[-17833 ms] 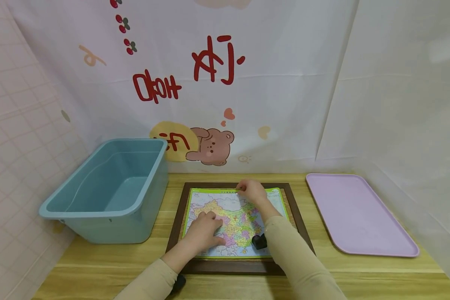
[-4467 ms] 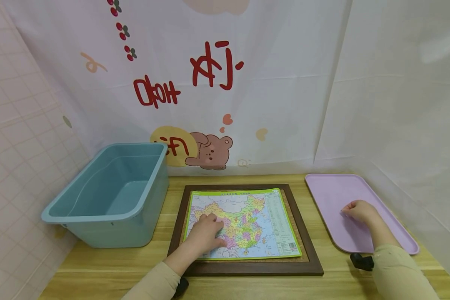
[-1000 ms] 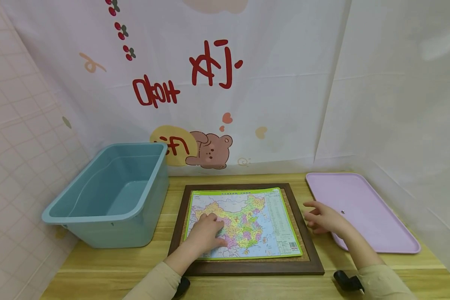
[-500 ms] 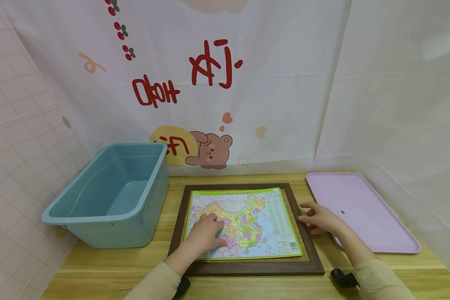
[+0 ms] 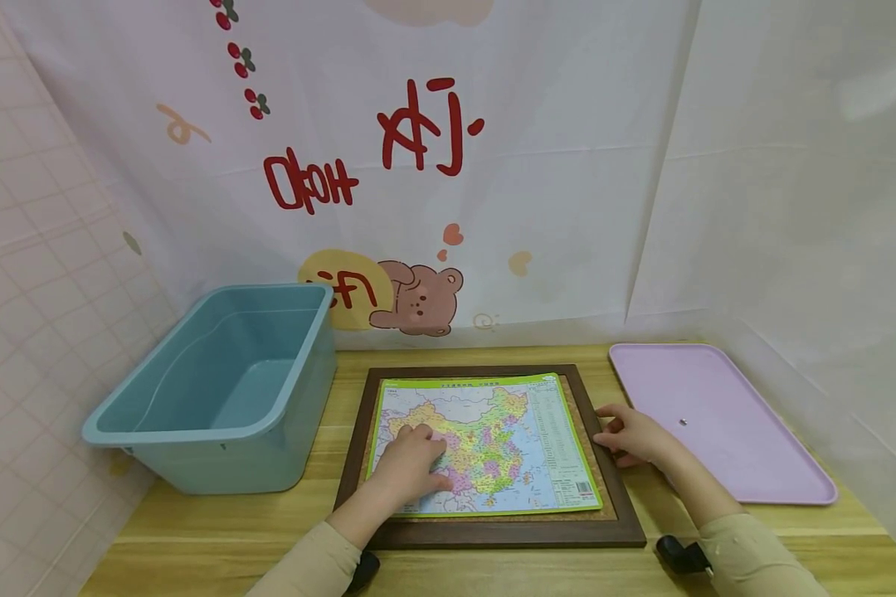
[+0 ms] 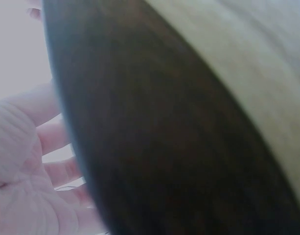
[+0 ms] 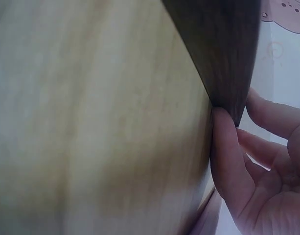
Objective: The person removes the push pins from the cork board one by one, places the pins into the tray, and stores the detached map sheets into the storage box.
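Observation:
A colourful map sheet (image 5: 493,423) with a green border lies on a cork board with a dark wooden frame (image 5: 493,533). My left hand (image 5: 406,464) rests on the map's left half, fingers slightly bent; the left wrist view shows its palm (image 6: 22,196) partly hidden behind the blurred dark frame. At the frame's right side, my right hand (image 5: 638,435) holds the edge. Its thumb (image 7: 228,161) touches the dark frame edge (image 7: 220,49) in the right wrist view, with fingers on the other side. A tiny shiny metal piece (image 5: 683,422) lies on the lilac tray (image 5: 732,439).
A light-blue plastic tub (image 5: 209,456) stands left of the board. The tray lies on the right of the wooden table (image 5: 493,572). A printed white cloth (image 5: 552,207) hangs behind. Black wrist devices (image 5: 683,554) sit by the sleeves.
The right hand has moved left from the tray to the frame's right edge and now grips it. The tiny metal piece shows on the tray after that hand left. The left hand stays still.

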{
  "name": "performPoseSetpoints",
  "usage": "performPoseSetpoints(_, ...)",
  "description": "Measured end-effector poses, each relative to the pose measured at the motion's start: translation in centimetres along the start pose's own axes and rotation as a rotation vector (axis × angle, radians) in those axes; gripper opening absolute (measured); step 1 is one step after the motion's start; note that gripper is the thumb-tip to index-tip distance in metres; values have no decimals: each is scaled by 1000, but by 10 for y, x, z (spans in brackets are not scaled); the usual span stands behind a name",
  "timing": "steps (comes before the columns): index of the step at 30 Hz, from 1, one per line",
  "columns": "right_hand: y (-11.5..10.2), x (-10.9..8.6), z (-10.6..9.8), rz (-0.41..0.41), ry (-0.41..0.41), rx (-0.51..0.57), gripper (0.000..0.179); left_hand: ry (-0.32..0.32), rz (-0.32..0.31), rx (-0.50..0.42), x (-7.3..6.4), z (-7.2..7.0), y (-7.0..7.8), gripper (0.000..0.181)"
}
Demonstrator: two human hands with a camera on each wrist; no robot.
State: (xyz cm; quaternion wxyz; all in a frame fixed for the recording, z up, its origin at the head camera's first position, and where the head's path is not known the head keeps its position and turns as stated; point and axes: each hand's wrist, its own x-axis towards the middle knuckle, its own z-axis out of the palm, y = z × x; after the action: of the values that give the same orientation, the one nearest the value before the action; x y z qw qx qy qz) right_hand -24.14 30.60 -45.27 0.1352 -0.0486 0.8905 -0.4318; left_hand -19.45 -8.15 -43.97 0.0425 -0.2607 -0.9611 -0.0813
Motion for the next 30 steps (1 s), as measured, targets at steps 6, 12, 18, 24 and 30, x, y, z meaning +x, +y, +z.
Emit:
performPoseSetpoints(6,-1,0,1,7,11,-20,59,3,1,10,0,0,1,39)
performPoseSetpoints(12,-3,0,2,4,14,-40,57,1,0,9,0,1,0,39)
performPoseSetpoints(18,-3,0,2,13,14,-30,56,-15,-13,-1,1,1,0,37)
performPoseSetpoints(24,-5,-2,2,21,18,-49,56,-1,-39,-92,-1,0,-3,43)
performPoseSetpoints(30,-7,-1,2,23,21,-68,56,85,17,-131,1,-2,-7,30)
